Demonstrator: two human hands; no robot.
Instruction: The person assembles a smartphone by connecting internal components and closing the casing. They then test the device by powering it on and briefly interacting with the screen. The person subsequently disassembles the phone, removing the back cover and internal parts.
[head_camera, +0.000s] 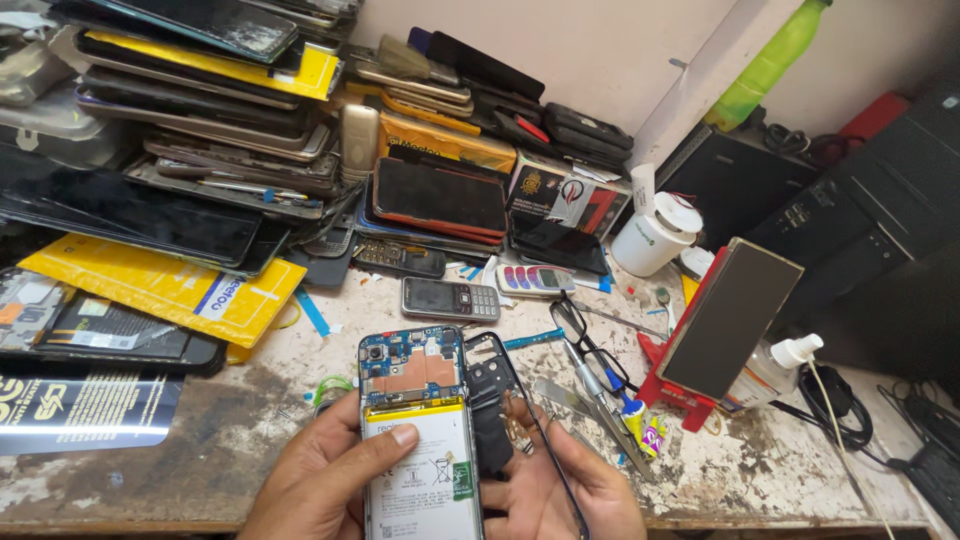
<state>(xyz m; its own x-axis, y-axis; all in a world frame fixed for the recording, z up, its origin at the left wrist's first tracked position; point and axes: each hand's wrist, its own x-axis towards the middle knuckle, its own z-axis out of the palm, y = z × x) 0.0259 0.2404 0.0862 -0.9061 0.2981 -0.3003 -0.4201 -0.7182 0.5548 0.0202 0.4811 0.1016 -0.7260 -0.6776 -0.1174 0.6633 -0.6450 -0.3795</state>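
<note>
Cluttered workbench (180, 440); hands (320, 480) grip opened phone (420, 440); white tub (655, 235) seemingly lidded.

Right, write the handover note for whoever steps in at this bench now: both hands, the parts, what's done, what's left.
Left hand: grips the opened phone from its left side, thumb across the white battery.
Right hand: holds the black inner cover, lifted beside the phone's right edge.
Done: back is off; circuit board and battery are exposed.
Left: battery and board are still in the phone.
Nearby on the bench: screwdriver, tweezers, glasses.
</note>
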